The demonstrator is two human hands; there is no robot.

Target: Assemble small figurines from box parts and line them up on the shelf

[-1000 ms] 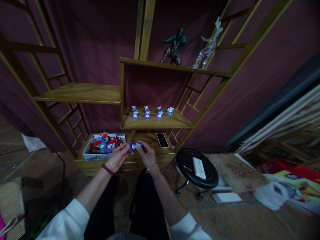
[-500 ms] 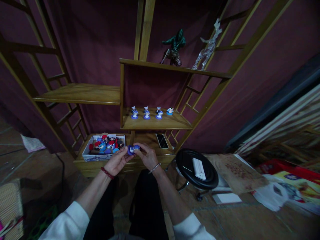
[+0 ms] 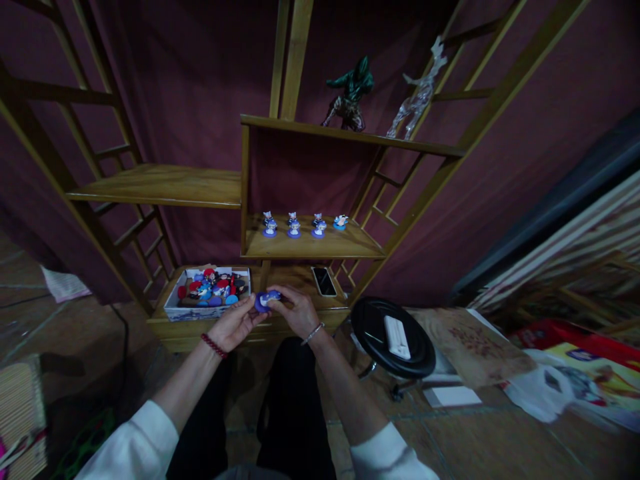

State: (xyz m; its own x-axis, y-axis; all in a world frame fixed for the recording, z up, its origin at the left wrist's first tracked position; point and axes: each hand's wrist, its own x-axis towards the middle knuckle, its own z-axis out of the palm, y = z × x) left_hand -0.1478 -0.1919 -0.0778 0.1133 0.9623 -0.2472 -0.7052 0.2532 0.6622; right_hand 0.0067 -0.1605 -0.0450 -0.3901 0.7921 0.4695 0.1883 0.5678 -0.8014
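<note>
The blue oval label [image 3: 584, 354] on the red-and-yellow package [image 3: 607, 377] at right is too blurred to read, and I can make out no lettering on the white open box [image 3: 193, 313] of figures either. The left hand [image 3: 231, 328] pinches the purple base and the right hand [image 3: 299, 312] grips the other end of a small purple-and-white figurine [image 3: 271, 298], held just right of that box, below the shelf [image 3: 315, 249]. Since a second ago the figurine sits slightly lower, and a blue disc [image 3: 231, 300] then hidden by the left hand shows.
</note>
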